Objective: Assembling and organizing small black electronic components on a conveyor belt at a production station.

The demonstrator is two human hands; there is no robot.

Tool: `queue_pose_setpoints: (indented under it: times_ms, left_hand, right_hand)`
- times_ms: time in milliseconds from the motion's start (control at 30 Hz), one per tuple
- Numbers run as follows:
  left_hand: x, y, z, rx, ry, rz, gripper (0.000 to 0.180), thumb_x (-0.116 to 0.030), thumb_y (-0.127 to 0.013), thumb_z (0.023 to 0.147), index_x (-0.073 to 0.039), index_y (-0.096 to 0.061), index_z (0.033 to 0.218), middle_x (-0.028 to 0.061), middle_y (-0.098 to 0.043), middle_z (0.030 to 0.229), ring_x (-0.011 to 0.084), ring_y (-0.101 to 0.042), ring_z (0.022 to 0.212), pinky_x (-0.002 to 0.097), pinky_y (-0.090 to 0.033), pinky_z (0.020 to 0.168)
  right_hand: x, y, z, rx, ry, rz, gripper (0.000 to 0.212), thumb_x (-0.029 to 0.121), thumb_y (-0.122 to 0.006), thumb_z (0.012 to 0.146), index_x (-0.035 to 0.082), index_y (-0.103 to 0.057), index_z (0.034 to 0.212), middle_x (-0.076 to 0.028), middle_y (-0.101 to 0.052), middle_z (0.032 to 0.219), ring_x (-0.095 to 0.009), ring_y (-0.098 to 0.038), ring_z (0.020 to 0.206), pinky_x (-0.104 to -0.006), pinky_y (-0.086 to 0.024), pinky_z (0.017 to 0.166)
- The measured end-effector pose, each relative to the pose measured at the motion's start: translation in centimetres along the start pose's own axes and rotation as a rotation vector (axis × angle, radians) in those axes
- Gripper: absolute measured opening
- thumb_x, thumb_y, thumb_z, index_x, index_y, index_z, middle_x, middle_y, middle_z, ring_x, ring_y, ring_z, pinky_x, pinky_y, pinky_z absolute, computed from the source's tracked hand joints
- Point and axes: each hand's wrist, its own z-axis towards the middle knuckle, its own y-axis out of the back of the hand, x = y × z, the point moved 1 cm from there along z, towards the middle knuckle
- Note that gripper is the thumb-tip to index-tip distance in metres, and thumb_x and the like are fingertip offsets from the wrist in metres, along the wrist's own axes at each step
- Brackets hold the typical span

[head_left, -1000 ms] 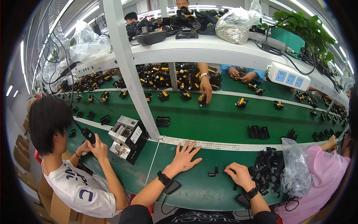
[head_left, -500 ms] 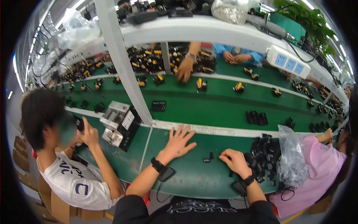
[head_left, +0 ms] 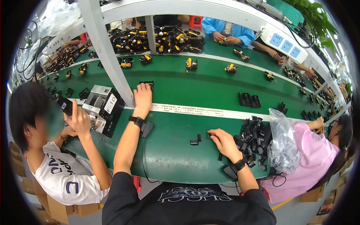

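Observation:
My left hand (head_left: 143, 98) reaches over the white strip onto the green belt. Its fingers are bent over the near side of a black plastic housing (head_left: 146, 83), which they partly hide. My right hand (head_left: 224, 143) rests on the green bench with thumb and fingertips drawn together; whatever is between them is too small to make out. Just left of those fingertips lie two small black plastic pieces (head_left: 194, 142), one flat and one beside it. A heap of loose black plastic parts (head_left: 252, 140) lies right of my right hand.
Yellow-and-black assemblies (head_left: 191, 65) sit spaced along the belt, near black housings (head_left: 249, 100). A grey metal machine (head_left: 99, 107) and white post (head_left: 103, 52) stand left. A clear plastic bag (head_left: 283, 146) borders the heap. Co-workers sit at both sides; others work across the belt.
My left hand has gone from lying spread on the bench to the black housing on the belt. My right hand stays beside the heap. The view has shifted; a co-worker's hand has left the belt.

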Motion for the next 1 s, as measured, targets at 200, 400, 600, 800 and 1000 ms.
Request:
queue_pose_setpoints:
  times_ms: [200,400,600,800,1000]
  left_hand:
    - [1.7,0.8,1.4,0.154,-0.101,-0.395,0.048,-0.012,-0.078,0.085,-0.007,-0.063,0.13,0.0117,-0.063,0.126,0.0331,-0.061,0.118,0.0491,-0.052,0.094]
    - [-3.7,3.8,-0.5,0.025,-0.241,-0.919,0.055,-0.013,-0.078,0.088,-0.006,-0.06,0.139,0.0134,-0.064,0.125,0.0348,-0.061,0.107,0.0446,-0.051,0.097]
    - [-4.7,3.8,-0.2,0.106,-0.13,-1.13,0.055,-0.015,-0.08,0.088,-0.006,-0.062,0.14,0.0109,-0.068,0.117,0.0273,-0.057,0.09,0.0396,-0.052,0.09]
    - [-5.4,4.5,-0.6,0.099,-0.155,-1.022,0.053,-0.022,-0.078,0.092,-0.009,-0.063,0.14,0.0102,-0.073,0.122,0.0296,-0.061,0.107,0.0433,-0.044,0.097]
    - [-5.2,4.8,-0.3,0.104,-0.218,-0.978,0.051,-0.024,-0.078,0.093,-0.015,-0.063,0.141,0.0061,-0.074,0.125,0.0298,-0.055,0.117,0.0461,-0.036,0.105]
  right_hand:
    - [1.0,1.1,0.8,-0.018,-0.015,-0.03,0.014,0.01,-0.07,0.097,0.005,-0.069,0.111,-0.013,-0.074,0.096,-0.034,-0.07,0.091,-0.0425,-0.055,0.08]
    - [2.3,2.1,6.4,-0.096,0.153,-0.102,0.008,0.012,-0.073,0.094,0.006,-0.069,0.098,-0.012,-0.07,0.092,-0.035,-0.068,0.09,-0.0441,-0.054,0.08]
    - [2.7,-1.5,18.0,-0.07,0.27,-0.074,0.008,0.016,-0.07,0.096,0.009,-0.069,0.099,-0.011,-0.061,0.096,-0.036,-0.065,0.091,-0.0452,-0.053,0.079]
    - [0.2,-6.1,24.1,0.065,0.248,-0.374,0.013,0.019,-0.076,0.091,0.011,-0.072,0.1,-0.008,-0.067,0.101,-0.033,-0.067,0.097,-0.0476,-0.056,0.083]
    - [-0.8,-8.0,25.4,0.117,0.247,-0.421,0.014,0.019,-0.076,0.091,0.011,-0.074,0.103,-0.008,-0.068,0.103,-0.032,-0.066,0.105,-0.0471,-0.057,0.087]
